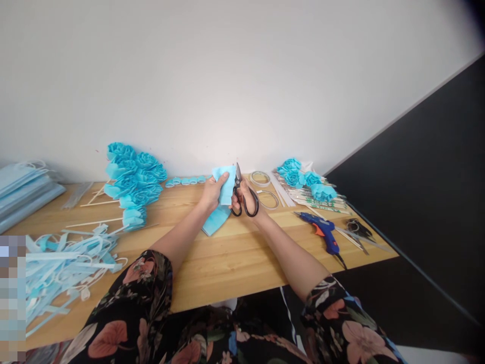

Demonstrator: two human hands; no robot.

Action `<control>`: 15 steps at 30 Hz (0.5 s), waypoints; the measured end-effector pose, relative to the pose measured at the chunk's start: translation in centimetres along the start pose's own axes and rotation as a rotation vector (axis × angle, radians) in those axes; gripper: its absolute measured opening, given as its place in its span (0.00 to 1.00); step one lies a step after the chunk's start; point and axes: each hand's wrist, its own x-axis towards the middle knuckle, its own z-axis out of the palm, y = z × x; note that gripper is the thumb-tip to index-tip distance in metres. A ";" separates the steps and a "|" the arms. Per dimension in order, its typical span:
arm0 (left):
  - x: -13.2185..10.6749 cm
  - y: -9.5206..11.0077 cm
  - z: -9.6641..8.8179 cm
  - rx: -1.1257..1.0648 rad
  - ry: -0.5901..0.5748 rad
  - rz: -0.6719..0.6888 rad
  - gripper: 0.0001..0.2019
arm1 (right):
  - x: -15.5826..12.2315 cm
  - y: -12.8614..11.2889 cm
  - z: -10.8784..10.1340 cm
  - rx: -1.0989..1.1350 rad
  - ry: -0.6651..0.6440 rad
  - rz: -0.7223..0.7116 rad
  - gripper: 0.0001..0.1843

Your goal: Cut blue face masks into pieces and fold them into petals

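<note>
My left hand (212, 192) is closed on a light blue sheet of mask fabric (220, 215), held up over the wooden table (227, 263). My right hand (244, 194) has its fingers through the black handles of a pair of scissors (242, 194). The blades point up along the right edge of the blue sheet, touching it. Both hands are close together near the table's far middle.
Blue fabric roses on sticks (132, 182) lie at the left, more roses (306, 182) at the right. Cut strips (64, 263) pile at the near left, stacked masks (22, 192) at the far left. Tape rolls (261, 178), a blue glue gun (322, 230) and another pair of scissors (358, 228) lie at the right.
</note>
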 end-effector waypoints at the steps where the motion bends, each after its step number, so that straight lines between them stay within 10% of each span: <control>1: 0.0 0.0 0.0 0.001 -0.003 -0.001 0.25 | 0.0 0.0 0.0 0.003 0.005 -0.002 0.39; 15: 0.0 -0.2 0.0 -0.002 -0.019 0.012 0.25 | 0.0 0.2 0.3 -0.046 0.062 -0.059 0.37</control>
